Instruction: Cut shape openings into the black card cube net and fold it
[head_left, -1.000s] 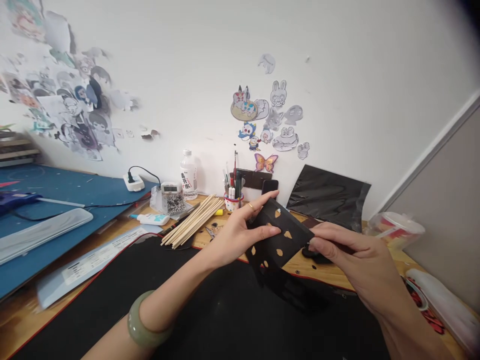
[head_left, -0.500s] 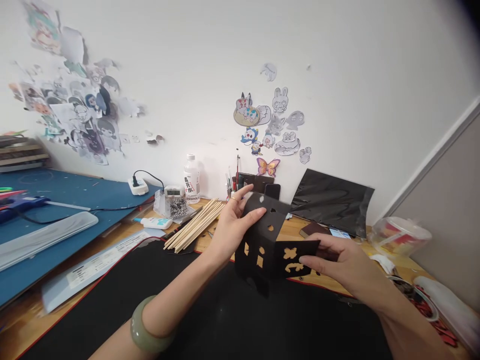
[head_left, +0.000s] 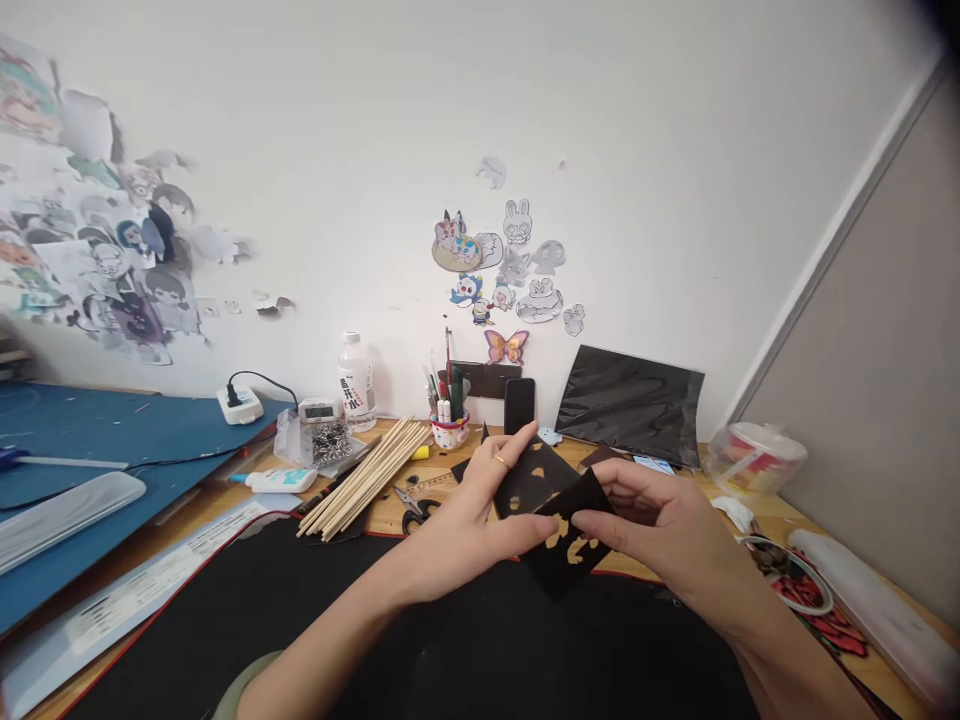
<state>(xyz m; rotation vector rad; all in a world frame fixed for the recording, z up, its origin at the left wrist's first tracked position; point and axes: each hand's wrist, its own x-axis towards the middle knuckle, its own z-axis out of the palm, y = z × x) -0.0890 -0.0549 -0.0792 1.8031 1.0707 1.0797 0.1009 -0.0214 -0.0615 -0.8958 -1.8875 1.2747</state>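
Observation:
Between both hands, above the black mat [head_left: 450, 640], is a folded black card [head_left: 564, 578] with cut-out shapes that let the wood colour show through. My left hand [head_left: 480, 510] is closed on its left side, thumb across the near panel and fingers behind. On the right, my right hand [head_left: 652, 515] pinches the card's edge, thumb in front near the cut-outs. The panels stand at an angle to each other; part of the far panel is hidden by my left hand. A ring is on a left finger.
Wooden sticks [head_left: 367, 480], scissors [head_left: 415, 508] and a glue bottle [head_left: 277, 480] lie left of my hands. Behind stand a pen cup [head_left: 450, 430], a water bottle [head_left: 356, 385], a phone [head_left: 519, 403] and a black sheet [head_left: 630, 405]. A plastic-wrapped tub [head_left: 757, 455] is at the right.
The card has been turned and its panels brought closer together. My left thumb has moved down from the upper panel to the near one. The view has shifted right.

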